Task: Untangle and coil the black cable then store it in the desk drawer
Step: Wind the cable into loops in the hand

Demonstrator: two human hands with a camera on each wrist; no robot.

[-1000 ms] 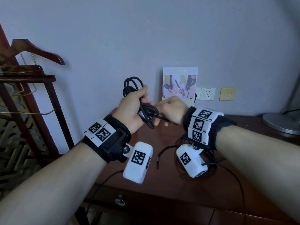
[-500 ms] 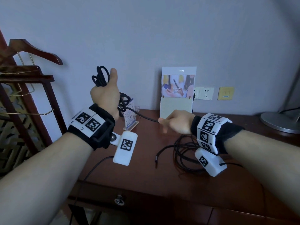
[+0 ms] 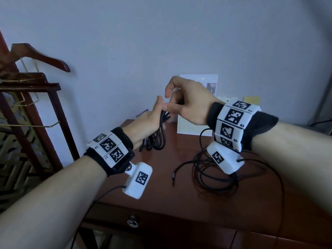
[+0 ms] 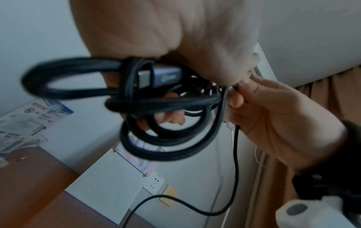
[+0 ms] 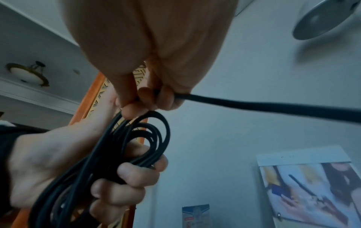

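Above the brown desk, my left hand grips a bundle of black cable loops; its fingers curl round the coil. A grey plug lies among the loops. My right hand is against the left, and its fingertips pinch a single strand at the top of the coil. That strand hangs down to a loose tangle of cable on the desk. The drawer front with its ring knob is closed.
A standing calendar leans on the wall behind my hands. A wooden clothes stand with a hanger fills the left. Wall sockets and a lamp base are at the right. Thin wires trail from the wrist cameras.
My left hand has come down and rightward with the coil. My right hand has risen from low over the desk to meet it, bringing the strand up to the coil.
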